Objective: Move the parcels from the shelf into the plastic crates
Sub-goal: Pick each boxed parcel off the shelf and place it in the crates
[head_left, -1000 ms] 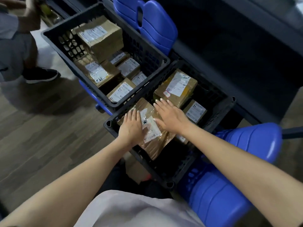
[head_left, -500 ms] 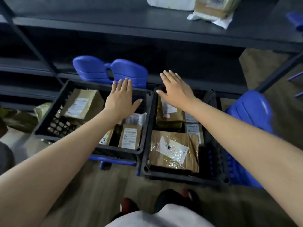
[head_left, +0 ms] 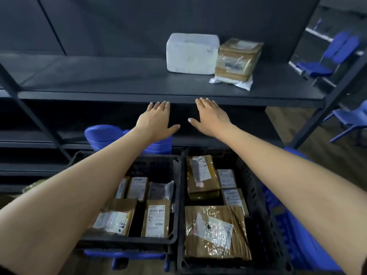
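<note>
My left hand and right hand have lifted off the big parcel in the right crate; both are empty, fingers spread, reaching toward the shelf; the white box and brown parcel wait there.

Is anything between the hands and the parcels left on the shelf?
Nothing visible. Both hands, left and right, are open and empty just below the shelf's front edge; bare shelf lies between them and the white parcel and brown parcel.
</note>
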The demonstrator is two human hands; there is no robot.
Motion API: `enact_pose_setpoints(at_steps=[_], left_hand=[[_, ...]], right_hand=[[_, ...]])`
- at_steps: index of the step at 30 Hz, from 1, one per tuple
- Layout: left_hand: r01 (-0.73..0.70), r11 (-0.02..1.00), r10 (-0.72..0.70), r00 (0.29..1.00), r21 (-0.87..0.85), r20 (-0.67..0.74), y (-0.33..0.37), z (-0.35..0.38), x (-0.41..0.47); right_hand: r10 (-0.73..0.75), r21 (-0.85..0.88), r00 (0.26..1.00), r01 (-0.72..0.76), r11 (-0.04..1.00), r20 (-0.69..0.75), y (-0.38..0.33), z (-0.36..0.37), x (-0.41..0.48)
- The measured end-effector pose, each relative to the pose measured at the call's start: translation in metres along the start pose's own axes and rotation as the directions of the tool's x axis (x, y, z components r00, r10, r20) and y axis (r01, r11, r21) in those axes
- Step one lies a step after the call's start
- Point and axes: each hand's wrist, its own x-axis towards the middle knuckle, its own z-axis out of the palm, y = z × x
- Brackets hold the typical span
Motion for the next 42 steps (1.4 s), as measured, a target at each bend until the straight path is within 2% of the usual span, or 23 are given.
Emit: enact_pose_setpoints(at_steps=[10, 15, 20, 29, 35, 42], left_hand=[[0.001, 1.000, -0.003, 0.997, -0.029, -0.080, 0.004, -0.039, 0.054], [0.008, 0.995, -0.017, 0.996, -0.103, -0.086, 0.003, -0.048, 0.084], [-0.067, 0.992, 0.057, 0.994, -0.108, -0.088, 0.008, -0.057, 0.115], [-0.229, 0.969, 0.207, 0.959, -0.097, -0.196, 0.040, -0.075, 0.200], [-0.223, 0.967, 0.192, 0.955, -0.123, -0.224, 0.065, -0.078, 0.265], [-0.194, 0.942, 0.130, 0.962, -0.272, -0.239, 0.080, -0.078, 0.326]], right_hand=[[0.046, -0.007, 0.994, -0.047, 0.999, -0.095, 0.023, -0.037, 0.040], [0.092, 0.010, 0.989, -0.092, 0.996, -0.114, 0.035, -0.046, 0.053], [0.179, 0.003, 0.971, -0.181, 0.983, -0.160, 0.057, -0.059, 0.065], [0.287, -0.004, 0.923, -0.298, 0.955, -0.255, 0.144, -0.079, 0.103], [0.296, -0.019, 0.924, -0.310, 0.951, -0.243, 0.198, -0.084, 0.135], [0.308, 0.021, 0.934, -0.310, 0.951, -0.181, 0.228, -0.079, 0.164]])
